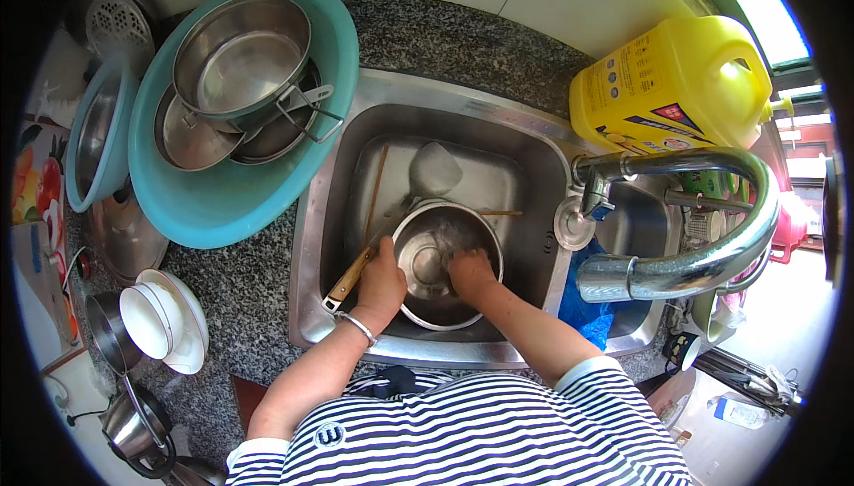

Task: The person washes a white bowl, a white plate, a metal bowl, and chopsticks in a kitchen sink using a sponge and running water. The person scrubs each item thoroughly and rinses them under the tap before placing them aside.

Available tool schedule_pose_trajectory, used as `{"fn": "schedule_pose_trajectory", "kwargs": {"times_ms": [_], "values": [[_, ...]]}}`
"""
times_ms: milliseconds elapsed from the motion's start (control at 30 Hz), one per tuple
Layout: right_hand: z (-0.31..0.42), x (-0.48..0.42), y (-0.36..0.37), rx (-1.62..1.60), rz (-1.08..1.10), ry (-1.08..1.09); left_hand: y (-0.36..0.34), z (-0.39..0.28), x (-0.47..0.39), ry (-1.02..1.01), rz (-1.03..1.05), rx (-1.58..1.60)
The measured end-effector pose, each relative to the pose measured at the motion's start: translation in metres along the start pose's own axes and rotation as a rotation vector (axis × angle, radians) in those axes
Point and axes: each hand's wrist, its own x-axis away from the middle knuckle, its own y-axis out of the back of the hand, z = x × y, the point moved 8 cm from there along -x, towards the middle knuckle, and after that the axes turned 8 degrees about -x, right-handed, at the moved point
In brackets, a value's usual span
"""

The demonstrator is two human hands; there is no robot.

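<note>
A round stainless steel pot (pixel 417 266) sits tilted towards me in the sink basin (pixel 534 172). My left hand (pixel 383 282), with a bangle at the wrist, grips the pot's left rim beside a wooden handle (pixel 353 276). Inside the pot, my right hand (pixel 472 274) holds a blurred grey wad (pixel 454 238) that looks like steel wool; its fingertips are partly hidden. Beyond the pot lies the broad metal head of a turner (pixel 435 169); the wooden handle appears to belong to it. Thin chopsticks (pixel 377 186) lie on the basin floor.
At upper left, a turquoise basin (pixel 267 226) holds steel pots (pixel 243 59). White bowls (pixel 150 322) stand on the granite counter (pixel 220 286). A curved faucet (pixel 707 159) reaches over the second basin, with a blue plastic bag (pixel 590 306) below. A yellow detergent jug (pixel 667 86) stands behind.
</note>
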Motion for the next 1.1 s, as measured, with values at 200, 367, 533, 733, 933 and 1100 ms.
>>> {"fn": "schedule_pose_trajectory", "kwargs": {"times_ms": [200, 367, 533, 733, 933, 1100], "values": [[0.06, 0.004, -0.002, -0.413, -0.15, 0.228, 0.0, 0.003, 0.0, 0.033, 0.025, 0.007], [0.003, -0.036, -0.01, -0.393, -0.297, 0.011, 0.003, 0.006, 0.002, 0.033, 0.008, 0.017], [0.01, -0.028, -0.014, -0.295, -0.287, 0.016, -0.005, 0.012, 0.0, 0.058, 0.033, 0.064], [0.046, -0.051, -0.008, -0.44, -0.438, 0.18, -0.004, 0.013, 0.002, 0.092, 0.043, 0.064], [-0.011, -0.023, -0.014, -0.266, -0.367, -0.124, -0.008, 0.008, 0.003, 0.021, 0.002, -0.008], [0.037, -0.017, 0.002, -0.217, -0.471, 0.08, -0.011, 0.012, 0.001, 0.055, 0.055, 0.036]]}}
